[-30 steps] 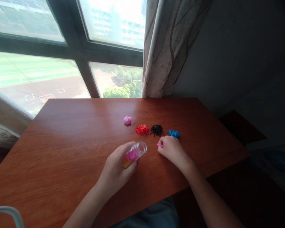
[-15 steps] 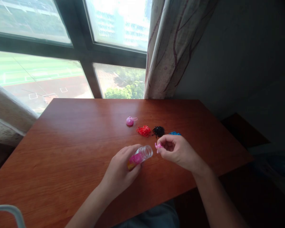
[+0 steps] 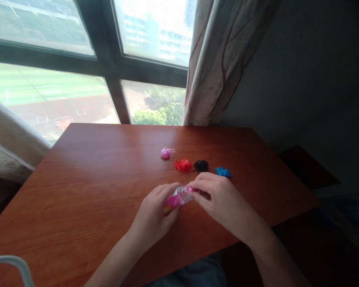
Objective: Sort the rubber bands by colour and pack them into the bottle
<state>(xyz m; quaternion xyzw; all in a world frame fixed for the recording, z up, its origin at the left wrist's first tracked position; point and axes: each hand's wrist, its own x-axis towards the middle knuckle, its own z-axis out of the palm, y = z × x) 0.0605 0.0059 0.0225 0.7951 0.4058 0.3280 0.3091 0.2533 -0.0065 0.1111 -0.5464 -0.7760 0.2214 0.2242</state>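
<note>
My left hand [image 3: 157,211] is wrapped round a small clear bottle [image 3: 179,196], tilted with its mouth to the right. Pink and yellow contents show through its wall. At the mouth, my right hand [image 3: 217,195] pinches a small bunch of pink rubber bands [image 3: 190,189], part of it hidden by the fingers. Beyond the hands lie a red pile of bands [image 3: 182,165], a black pile [image 3: 201,165] and a blue pile [image 3: 222,172]. A pink round cap with a loop [image 3: 165,153] sits behind the red pile.
The brown wooden table [image 3: 77,191] reaches back to a window with a dark frame. A patterned curtain [image 3: 209,79] hangs at the far edge. A pale curved tube [image 3: 13,261] stands at the lower left.
My right hand has moved left with the pink rubber bands, from beside the bottle to its mouth. The blue pile, partly covered before, now shows fully. The view has shifted slightly.
</note>
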